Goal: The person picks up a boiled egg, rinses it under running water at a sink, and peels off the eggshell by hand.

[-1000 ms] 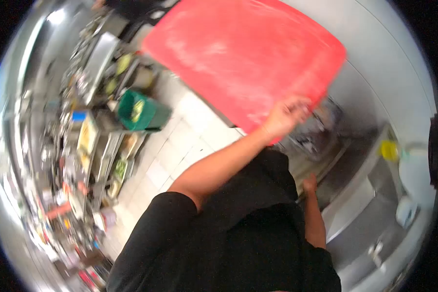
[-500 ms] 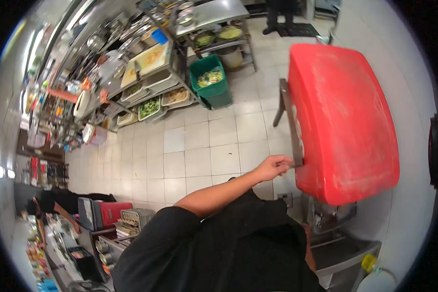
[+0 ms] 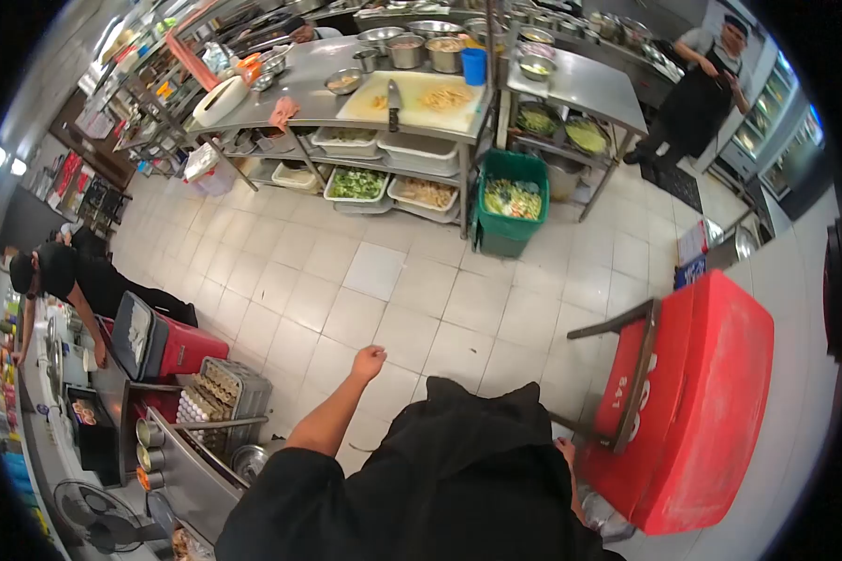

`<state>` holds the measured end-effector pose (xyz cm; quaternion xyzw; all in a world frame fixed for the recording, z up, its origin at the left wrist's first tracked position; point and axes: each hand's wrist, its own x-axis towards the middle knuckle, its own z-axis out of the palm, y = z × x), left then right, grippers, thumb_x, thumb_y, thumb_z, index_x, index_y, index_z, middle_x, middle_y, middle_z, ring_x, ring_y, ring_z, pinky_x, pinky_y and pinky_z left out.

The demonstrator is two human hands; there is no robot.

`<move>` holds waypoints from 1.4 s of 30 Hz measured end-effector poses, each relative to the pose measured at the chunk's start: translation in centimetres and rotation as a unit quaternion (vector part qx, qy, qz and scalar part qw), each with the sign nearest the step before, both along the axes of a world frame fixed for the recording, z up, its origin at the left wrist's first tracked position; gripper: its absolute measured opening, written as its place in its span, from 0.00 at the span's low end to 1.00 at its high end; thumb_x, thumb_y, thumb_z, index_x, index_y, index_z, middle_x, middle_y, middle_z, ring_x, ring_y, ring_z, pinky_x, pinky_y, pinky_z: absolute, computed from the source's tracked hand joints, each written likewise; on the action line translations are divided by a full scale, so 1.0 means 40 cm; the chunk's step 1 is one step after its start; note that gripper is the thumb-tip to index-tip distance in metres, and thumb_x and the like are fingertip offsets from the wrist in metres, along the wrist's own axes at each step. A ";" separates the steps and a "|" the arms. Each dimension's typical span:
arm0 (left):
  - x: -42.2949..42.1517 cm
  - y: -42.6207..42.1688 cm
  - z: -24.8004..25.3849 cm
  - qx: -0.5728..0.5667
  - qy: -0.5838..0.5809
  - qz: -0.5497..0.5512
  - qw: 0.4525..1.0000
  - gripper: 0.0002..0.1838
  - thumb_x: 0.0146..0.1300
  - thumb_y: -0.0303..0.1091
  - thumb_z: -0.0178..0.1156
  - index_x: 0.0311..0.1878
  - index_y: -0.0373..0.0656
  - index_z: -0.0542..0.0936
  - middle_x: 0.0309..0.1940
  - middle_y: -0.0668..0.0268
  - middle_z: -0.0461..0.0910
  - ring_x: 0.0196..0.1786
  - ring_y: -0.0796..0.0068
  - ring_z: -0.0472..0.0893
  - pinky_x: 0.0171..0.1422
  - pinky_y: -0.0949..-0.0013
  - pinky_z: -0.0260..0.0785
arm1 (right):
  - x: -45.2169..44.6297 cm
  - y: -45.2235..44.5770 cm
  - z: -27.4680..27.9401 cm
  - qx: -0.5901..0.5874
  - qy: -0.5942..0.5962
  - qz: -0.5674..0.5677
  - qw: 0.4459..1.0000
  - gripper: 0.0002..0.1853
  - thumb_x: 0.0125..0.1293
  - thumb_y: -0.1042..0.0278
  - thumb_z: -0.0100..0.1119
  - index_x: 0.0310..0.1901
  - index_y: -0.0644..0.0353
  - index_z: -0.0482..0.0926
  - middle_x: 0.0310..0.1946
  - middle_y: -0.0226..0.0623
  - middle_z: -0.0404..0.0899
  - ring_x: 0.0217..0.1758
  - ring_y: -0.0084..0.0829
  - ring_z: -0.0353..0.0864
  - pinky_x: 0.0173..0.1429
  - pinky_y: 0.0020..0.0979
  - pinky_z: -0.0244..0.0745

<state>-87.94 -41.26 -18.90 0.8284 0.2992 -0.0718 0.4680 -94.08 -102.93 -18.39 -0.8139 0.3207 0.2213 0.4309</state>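
My left hand (image 3: 370,362) hangs over the tiled floor in front of me, its fingers curled in and nothing visible in them. My right hand (image 3: 568,454) is low by my side, beside the red cooler box (image 3: 697,393), partly hidden by my clothing, so I cannot make out its fingers or whether it touches anything. A dark metal frame (image 3: 634,374) with legs runs along the near side of the cooler.
Ahead, a steel table (image 3: 313,79) carries a cutting board (image 3: 416,101) with a knife (image 3: 393,105). Beside it stands a green bin (image 3: 511,201) of scraps. Left are egg trays (image 3: 206,397) and a bending person (image 3: 65,280); another person (image 3: 697,93) stands back right.
My view has turned left and taken in more of the room. My left hand has come away from the frame by the red cooler and now hangs over the floor.
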 end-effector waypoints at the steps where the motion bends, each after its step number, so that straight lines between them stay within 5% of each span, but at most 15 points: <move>1: -0.002 0.029 0.000 -0.010 0.022 0.041 0.999 0.15 0.59 0.39 0.62 0.45 0.39 0.83 0.32 0.59 0.84 0.38 0.68 0.83 0.44 0.66 0.75 | 0.056 0.041 0.052 -0.010 0.010 0.014 1.000 0.18 0.64 0.70 0.54 0.55 0.66 0.77 0.37 0.45 0.82 0.29 0.38 0.83 0.27 0.38 0.78; 4: 0.000 0.052 0.040 -0.098 0.043 0.142 0.984 0.14 0.61 0.39 0.61 0.44 0.39 0.84 0.27 0.63 0.82 0.35 0.75 0.81 0.38 0.68 0.75 | 0.197 0.061 0.014 0.024 0.021 0.021 0.999 0.18 0.64 0.71 0.54 0.54 0.66 0.77 0.34 0.46 0.81 0.24 0.37 0.81 0.25 0.39 0.79; 7: 0.020 0.057 0.006 -0.172 0.041 0.194 0.965 0.14 0.63 0.39 0.60 0.43 0.38 0.84 0.26 0.66 0.80 0.32 0.79 0.79 0.33 0.70 0.73 | 0.333 0.054 -0.065 0.011 0.065 0.021 0.998 0.12 0.59 0.71 0.58 0.41 0.69 0.80 0.26 0.41 0.79 0.25 0.38 0.80 0.31 0.34 0.77; 12: 0.106 0.123 -0.027 -0.125 0.030 0.164 0.978 0.14 0.65 0.39 0.60 0.46 0.39 0.83 0.25 0.70 0.78 0.27 0.79 0.76 0.29 0.72 0.71 | 0.638 0.186 -0.142 0.014 0.146 0.044 0.988 0.09 0.58 0.74 0.52 0.37 0.69 0.78 0.20 0.44 0.75 0.20 0.43 0.81 0.23 0.41 0.79; 17: 0.228 0.255 0.136 -0.163 0.011 0.300 0.940 0.13 0.65 0.39 0.60 0.44 0.39 0.82 0.24 0.71 0.76 0.27 0.80 0.75 0.29 0.73 0.71 | 1.092 0.583 -0.103 0.040 0.001 0.317 0.948 0.11 0.59 0.71 0.51 0.37 0.69 0.79 0.25 0.47 0.81 0.21 0.38 0.84 0.26 0.33 0.79; 20: 0.295 0.371 0.187 -0.138 -0.052 0.366 0.919 0.13 0.66 0.39 0.59 0.44 0.40 0.81 0.26 0.71 0.77 0.28 0.80 0.75 0.30 0.73 0.72 | 1.386 0.918 -0.063 -0.064 -0.302 0.520 0.796 0.09 0.57 0.68 0.50 0.31 0.65 0.78 0.27 0.52 0.77 0.37 0.54 0.78 0.41 0.49 0.72; 21: 0.314 0.392 0.197 -0.136 -0.074 0.389 0.908 0.13 0.66 0.39 0.59 0.45 0.40 0.81 0.27 0.70 0.77 0.29 0.80 0.76 0.30 0.72 0.72 | 1.458 1.044 0.069 0.066 -0.320 0.482 0.813 0.09 0.59 0.69 0.49 0.32 0.66 0.76 0.30 0.55 0.76 0.38 0.55 0.77 0.41 0.48 0.71; 24: 0.344 0.438 0.204 -0.151 -0.063 0.450 0.878 0.14 0.66 0.40 0.58 0.46 0.40 0.80 0.30 0.69 0.77 0.31 0.79 0.76 0.31 0.72 0.72 | 1.625 1.377 0.353 0.106 -0.349 0.476 0.800 0.12 0.65 0.64 0.53 0.42 0.63 0.79 0.34 0.48 0.80 0.39 0.47 0.80 0.44 0.39 0.74; 25: 0.347 0.446 0.198 -0.153 -0.046 0.458 0.874 0.14 0.66 0.41 0.57 0.46 0.40 0.80 0.30 0.69 0.77 0.31 0.78 0.76 0.31 0.71 0.72 | 1.665 1.466 0.402 0.119 -0.381 0.487 0.777 0.14 0.69 0.64 0.53 0.50 0.63 0.78 0.33 0.42 0.81 0.37 0.37 0.81 0.44 0.34 0.75; 29: 0.319 0.479 0.125 -0.174 0.019 0.488 0.855 0.15 0.67 0.42 0.56 0.46 0.40 0.80 0.29 0.69 0.77 0.29 0.78 0.76 0.30 0.71 0.72 | 1.714 1.722 0.580 0.281 -0.317 0.473 0.773 0.15 0.67 0.67 0.56 0.53 0.64 0.78 0.38 0.42 0.84 0.39 0.33 0.83 0.44 0.32 0.76; 33: 0.320 0.608 0.031 -0.199 0.057 0.496 0.843 0.15 0.66 0.41 0.56 0.45 0.39 0.80 0.27 0.69 0.76 0.27 0.78 0.75 0.27 0.71 0.71 | 1.662 1.825 0.528 0.265 -0.280 0.521 0.762 0.16 0.67 0.67 0.56 0.53 0.64 0.78 0.40 0.42 0.84 0.38 0.31 0.83 0.45 0.32 0.77; 34: 0.328 0.660 0.002 -0.212 0.058 0.498 0.839 0.15 0.65 0.41 0.56 0.46 0.39 0.80 0.26 0.69 0.76 0.25 0.78 0.74 0.26 0.71 0.70 | 1.642 1.831 0.539 0.144 -0.252 0.577 0.764 0.17 0.65 0.65 0.58 0.54 0.64 0.78 0.41 0.42 0.84 0.39 0.31 0.84 0.46 0.32 0.77; 36: 0.379 0.777 -0.011 -0.196 0.045 0.501 0.842 0.15 0.65 0.40 0.56 0.46 0.39 0.80 0.26 0.69 0.75 0.24 0.79 0.74 0.25 0.71 0.70 | 1.618 1.818 0.364 0.218 -0.211 0.539 0.786 0.18 0.64 0.64 0.60 0.53 0.64 0.79 0.42 0.43 0.84 0.40 0.33 0.84 0.47 0.33 0.77; 41: 0.528 1.118 -0.035 -0.138 0.005 0.442 0.886 0.15 0.64 0.40 0.56 0.43 0.38 0.83 0.24 0.66 0.77 0.24 0.79 0.74 0.24 0.70 0.70 | 1.704 1.817 0.313 0.084 -0.242 0.483 0.837 0.19 0.62 0.63 0.63 0.51 0.64 0.80 0.42 0.47 0.83 0.41 0.35 0.84 0.48 0.32 0.77; 42: 0.565 1.191 -0.046 -0.121 0.014 0.414 0.902 0.17 0.63 0.40 0.58 0.46 0.37 0.83 0.29 0.61 0.82 0.31 0.74 0.80 0.33 0.67 0.74 | 1.759 1.839 0.353 0.095 -0.261 0.433 0.858 0.19 0.61 0.64 0.64 0.51 0.64 0.80 0.41 0.44 0.84 0.41 0.35 0.83 0.48 0.32 0.77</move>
